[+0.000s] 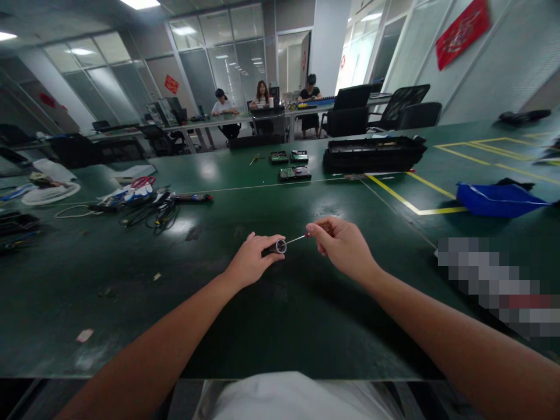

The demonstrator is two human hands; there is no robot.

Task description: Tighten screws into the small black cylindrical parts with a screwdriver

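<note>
The wide dark green table [271, 315] carries a long black plastic case [374, 153] far back. Near the middle, the left hand [252, 261] is closed around a small black cylinder with metal rim [277, 247]. The right hand [341, 245] pinches a thin red-handled screwdriver [297, 238], its tip at the rim.

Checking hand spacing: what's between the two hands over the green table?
In the head view, a thin metal rod spans the gap: right hand pinches its red-tipped end, the other end meets the small cylinder in the left hand.
</note>
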